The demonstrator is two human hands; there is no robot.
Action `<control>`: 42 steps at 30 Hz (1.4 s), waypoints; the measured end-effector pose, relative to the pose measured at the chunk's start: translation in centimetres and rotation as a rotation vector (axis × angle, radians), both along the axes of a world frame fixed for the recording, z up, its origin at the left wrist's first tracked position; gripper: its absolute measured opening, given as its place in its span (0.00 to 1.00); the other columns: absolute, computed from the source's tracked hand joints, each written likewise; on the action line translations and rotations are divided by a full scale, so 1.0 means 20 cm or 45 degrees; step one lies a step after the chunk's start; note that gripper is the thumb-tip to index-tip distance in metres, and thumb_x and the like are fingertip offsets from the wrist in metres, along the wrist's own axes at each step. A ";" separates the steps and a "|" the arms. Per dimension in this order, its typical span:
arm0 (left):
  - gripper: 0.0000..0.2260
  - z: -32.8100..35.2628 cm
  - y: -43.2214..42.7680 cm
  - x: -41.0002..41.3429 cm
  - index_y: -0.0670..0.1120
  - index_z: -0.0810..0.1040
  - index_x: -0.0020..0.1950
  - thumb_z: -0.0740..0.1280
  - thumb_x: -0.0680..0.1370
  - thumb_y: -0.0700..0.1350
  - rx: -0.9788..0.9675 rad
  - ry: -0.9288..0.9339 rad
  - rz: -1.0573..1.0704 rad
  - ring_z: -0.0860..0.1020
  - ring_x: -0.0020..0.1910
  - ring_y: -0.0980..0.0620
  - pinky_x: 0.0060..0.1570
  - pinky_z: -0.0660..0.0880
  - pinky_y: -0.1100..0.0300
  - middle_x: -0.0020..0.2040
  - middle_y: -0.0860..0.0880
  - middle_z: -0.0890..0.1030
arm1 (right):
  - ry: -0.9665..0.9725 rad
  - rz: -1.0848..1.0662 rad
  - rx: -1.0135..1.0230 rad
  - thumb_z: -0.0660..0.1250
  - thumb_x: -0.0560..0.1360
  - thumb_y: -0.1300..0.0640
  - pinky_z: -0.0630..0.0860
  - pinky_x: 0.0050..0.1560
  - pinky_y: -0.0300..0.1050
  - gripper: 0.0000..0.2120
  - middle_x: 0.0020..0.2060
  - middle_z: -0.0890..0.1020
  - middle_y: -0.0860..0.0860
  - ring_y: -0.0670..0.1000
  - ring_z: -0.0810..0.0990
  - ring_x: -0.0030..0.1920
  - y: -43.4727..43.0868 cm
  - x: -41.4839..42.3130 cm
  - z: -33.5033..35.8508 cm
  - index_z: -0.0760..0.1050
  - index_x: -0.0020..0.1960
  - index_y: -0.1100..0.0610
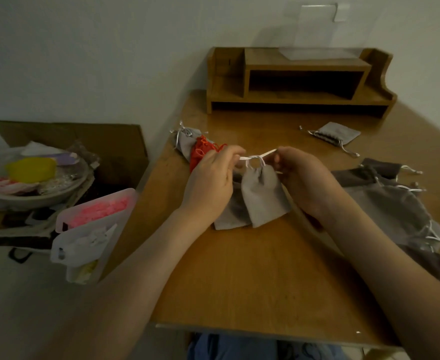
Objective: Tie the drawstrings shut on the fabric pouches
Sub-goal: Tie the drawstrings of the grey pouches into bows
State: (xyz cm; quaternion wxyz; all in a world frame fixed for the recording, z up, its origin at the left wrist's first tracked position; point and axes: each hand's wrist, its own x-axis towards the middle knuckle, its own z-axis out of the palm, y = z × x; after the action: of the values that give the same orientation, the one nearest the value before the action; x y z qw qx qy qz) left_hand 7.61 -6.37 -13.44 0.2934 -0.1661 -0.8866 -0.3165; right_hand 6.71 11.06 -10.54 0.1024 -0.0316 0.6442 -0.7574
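Note:
A light grey pouch (264, 197) hangs over the middle of the wooden table (252, 276), held up by its white drawstring (255, 157). My left hand (211, 183) pinches the string's left end. My right hand (304, 178) pinches its right end, and the two pull the string taut above the gathered neck. Another grey pouch (231, 213) lies flat under the hanging one, partly hidden by my left hand. An orange pouch (200, 152) and a grey pouch with silver string (186, 140) lie at the table's left edge. One tied grey pouch (335, 133) rests at the far right.
A pile of dark and light grey pouches (395, 203) covers the table's right side. A wooden desk shelf (299, 81) stands at the back against the wall. Left of the table are a cardboard box (89, 141) with a bowl of items and a plastic container (91, 229).

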 end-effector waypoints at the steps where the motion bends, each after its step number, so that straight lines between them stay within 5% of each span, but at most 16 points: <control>1: 0.13 0.01 0.00 0.00 0.43 0.77 0.55 0.54 0.81 0.44 0.006 0.007 0.010 0.76 0.44 0.50 0.38 0.70 0.65 0.44 0.51 0.77 | -0.064 -0.033 -0.186 0.58 0.80 0.54 0.73 0.51 0.46 0.12 0.43 0.81 0.51 0.50 0.79 0.46 0.02 -0.01 0.01 0.72 0.40 0.56; 4: 0.12 0.02 0.00 0.01 0.42 0.75 0.46 0.52 0.78 0.42 0.018 0.013 0.057 0.74 0.40 0.49 0.36 0.72 0.55 0.37 0.52 0.74 | -0.168 -0.090 -0.716 0.57 0.80 0.56 0.77 0.52 0.47 0.13 0.44 0.83 0.53 0.51 0.83 0.49 0.05 -0.02 0.03 0.69 0.37 0.56; 6: 0.09 0.03 0.00 0.01 0.44 0.73 0.44 0.54 0.77 0.38 0.016 -0.030 0.113 0.71 0.38 0.51 0.34 0.68 0.60 0.37 0.51 0.72 | -0.218 -0.072 -0.943 0.57 0.79 0.58 0.80 0.49 0.47 0.12 0.39 0.82 0.54 0.52 0.84 0.48 0.04 -0.02 0.03 0.69 0.37 0.57; 11: 0.11 0.01 -0.01 0.00 0.48 0.70 0.41 0.58 0.76 0.33 0.023 -0.052 0.127 0.72 0.37 0.50 0.32 0.65 0.65 0.38 0.48 0.74 | -0.309 -0.055 -1.071 0.56 0.79 0.58 0.76 0.34 0.39 0.12 0.31 0.70 0.50 0.48 0.75 0.30 0.04 -0.04 0.00 0.65 0.36 0.56; 13: 0.11 0.02 -0.02 0.01 0.47 0.71 0.41 0.58 0.78 0.33 0.065 -0.078 0.061 0.74 0.36 0.51 0.32 0.68 0.61 0.36 0.48 0.75 | -0.192 -0.043 -0.850 0.57 0.80 0.56 0.73 0.34 0.39 0.12 0.31 0.68 0.49 0.47 0.71 0.30 0.06 -0.04 0.01 0.66 0.37 0.55; 16: 0.07 0.05 -0.02 0.03 0.45 0.72 0.46 0.57 0.82 0.38 0.306 -0.096 -0.158 0.75 0.33 0.59 0.35 0.69 0.69 0.33 0.51 0.76 | 0.218 -0.042 -0.154 0.61 0.79 0.55 0.66 0.37 0.41 0.08 0.30 0.67 0.48 0.46 0.66 0.30 0.08 -0.03 0.03 0.70 0.41 0.54; 18: 0.04 0.07 0.00 0.05 0.45 0.71 0.51 0.58 0.82 0.39 0.498 -0.125 -0.305 0.76 0.34 0.59 0.38 0.71 0.70 0.34 0.51 0.76 | 0.288 0.018 0.030 0.64 0.77 0.55 0.65 0.33 0.38 0.03 0.28 0.69 0.46 0.45 0.66 0.29 0.07 -0.02 0.04 0.74 0.47 0.55; 20: 0.04 0.08 0.02 0.07 0.47 0.70 0.52 0.59 0.82 0.39 0.626 -0.183 -0.406 0.77 0.35 0.59 0.39 0.71 0.69 0.35 0.51 0.77 | 0.331 0.130 0.206 0.67 0.72 0.52 0.66 0.30 0.35 0.12 0.30 0.71 0.47 0.44 0.67 0.29 0.04 0.00 0.04 0.76 0.52 0.58; 23: 0.04 0.11 0.02 0.07 0.46 0.70 0.53 0.59 0.82 0.39 0.834 -0.407 -0.583 0.74 0.34 0.57 0.37 0.71 0.67 0.37 0.49 0.79 | 0.446 0.306 0.424 0.68 0.72 0.53 0.69 0.32 0.31 0.11 0.36 0.77 0.52 0.43 0.73 0.32 0.00 0.03 0.03 0.78 0.50 0.59; 27: 0.08 0.11 0.00 0.06 0.46 0.72 0.56 0.60 0.78 0.40 1.218 -0.749 -0.901 0.68 0.30 0.57 0.34 0.70 0.68 0.44 0.39 0.78 | 0.444 0.409 0.420 0.63 0.78 0.60 0.67 0.31 0.31 0.08 0.32 0.76 0.50 0.40 0.71 0.29 -0.01 0.03 0.01 0.76 0.50 0.66; 29: 0.10 0.11 0.01 0.05 0.46 0.71 0.58 0.62 0.77 0.39 1.235 -0.734 -0.913 0.68 0.30 0.58 0.33 0.69 0.69 0.47 0.44 0.81 | 0.442 0.459 0.415 0.62 0.79 0.62 0.65 0.30 0.31 0.11 0.29 0.73 0.52 0.41 0.67 0.27 -0.02 0.04 0.01 0.73 0.52 0.72; 32: 0.14 0.12 0.03 0.06 0.45 0.68 0.63 0.63 0.79 0.37 1.126 -0.658 -0.771 0.79 0.38 0.58 0.38 0.74 0.68 0.50 0.49 0.82 | 0.428 0.437 0.377 0.61 0.79 0.64 0.63 0.29 0.32 0.11 0.32 0.70 0.57 0.44 0.65 0.28 -0.03 0.04 0.00 0.71 0.53 0.73; 35: 0.21 0.10 0.04 0.05 0.45 0.61 0.69 0.62 0.79 0.36 0.951 -0.525 -0.571 0.81 0.50 0.55 0.50 0.77 0.62 0.53 0.47 0.81 | 0.428 0.390 0.338 0.61 0.79 0.63 0.62 0.28 0.32 0.07 0.29 0.69 0.52 0.43 0.65 0.26 -0.03 0.02 0.00 0.74 0.50 0.69; 39: 0.21 0.05 0.04 0.02 0.50 0.55 0.68 0.61 0.80 0.36 0.733 -0.365 -0.377 0.79 0.46 0.63 0.49 0.74 0.68 0.49 0.50 0.81 | 0.438 0.283 0.285 0.62 0.78 0.65 0.61 0.26 0.32 0.04 0.27 0.67 0.53 0.43 0.64 0.25 -0.03 0.01 0.00 0.74 0.46 0.62; 42: 0.14 0.04 0.03 0.02 0.50 0.62 0.67 0.57 0.82 0.41 0.648 -0.409 -0.369 0.77 0.44 0.63 0.45 0.72 0.70 0.48 0.53 0.78 | 0.473 0.232 0.217 0.62 0.78 0.64 0.61 0.26 0.33 0.04 0.24 0.68 0.46 0.43 0.64 0.24 -0.04 0.01 -0.01 0.74 0.46 0.62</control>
State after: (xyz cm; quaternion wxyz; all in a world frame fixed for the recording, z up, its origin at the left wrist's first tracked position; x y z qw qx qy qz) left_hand 7.98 -5.74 -12.72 0.1340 -0.1599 -0.7812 -0.5884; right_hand 6.97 10.34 -10.80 0.0523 -0.2199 0.7081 -0.6690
